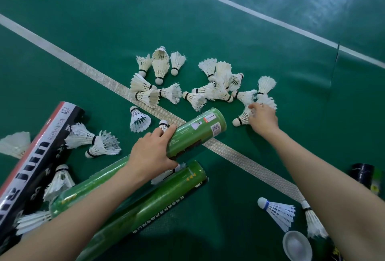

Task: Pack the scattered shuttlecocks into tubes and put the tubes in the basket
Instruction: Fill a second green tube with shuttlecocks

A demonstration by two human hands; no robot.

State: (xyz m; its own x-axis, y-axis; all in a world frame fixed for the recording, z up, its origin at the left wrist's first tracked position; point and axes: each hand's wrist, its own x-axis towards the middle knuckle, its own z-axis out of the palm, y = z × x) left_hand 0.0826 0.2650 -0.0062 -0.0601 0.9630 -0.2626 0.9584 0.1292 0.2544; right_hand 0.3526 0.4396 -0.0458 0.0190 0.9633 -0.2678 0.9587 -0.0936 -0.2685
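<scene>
My left hand (153,151) grips a green tube (198,130) by its near end, the far end pointing up and to the right. My right hand (263,119) is closed on the feathers of a white shuttlecock (242,119) lying on the green court floor, its cork pointing left. Several white shuttlecocks lie scattered in two clusters beyond the hands, one cluster (155,79) at centre and another (223,85) to its right. More shuttlecocks (95,143) lie at the left. No basket is in view.
Two more green tubes (150,204) lie under my left forearm. A black, white and red tube (35,156) lies at the left. A white tube lid (296,246), a blue-banded shuttlecock (278,211) and a dark tube end (363,174) sit at lower right. White court lines (62,52) cross the floor.
</scene>
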